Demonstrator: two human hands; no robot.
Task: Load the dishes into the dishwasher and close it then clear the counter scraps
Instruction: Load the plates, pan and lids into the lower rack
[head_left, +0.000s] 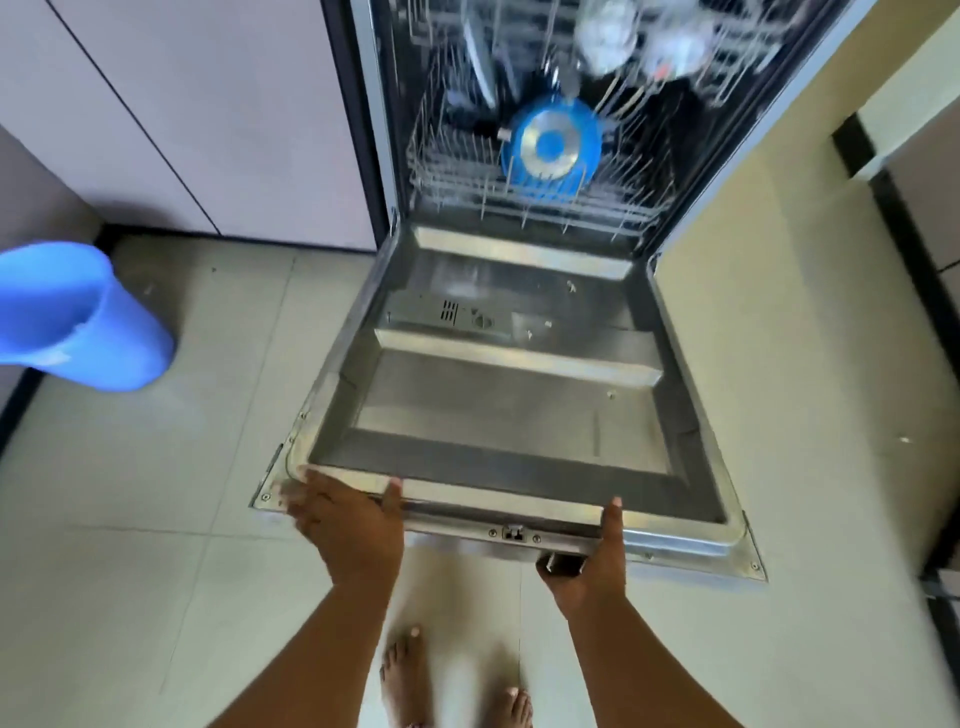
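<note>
Head view: dishwasher door (511, 395) lowered, near edge gripped by left hand (345, 519) and right hand (597, 558), thumbs on top. Blue pan (551, 144) in far lower rack (524, 182). Blue bucket (78, 317) left.

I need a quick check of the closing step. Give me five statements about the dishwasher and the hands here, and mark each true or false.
1. Both hands are at the front edge of the dishwasher door. True: the left hand and the right hand both grip that edge.
2. The door is fully shut. False: it is open, with its steel inner side facing up.
3. A blue pan sits in the lower rack. True.
4. The lower rack is pulled out over the door. False: it sits inside the machine.
5. A red bucket stands on the floor at the left. False: the bucket is blue.
</note>
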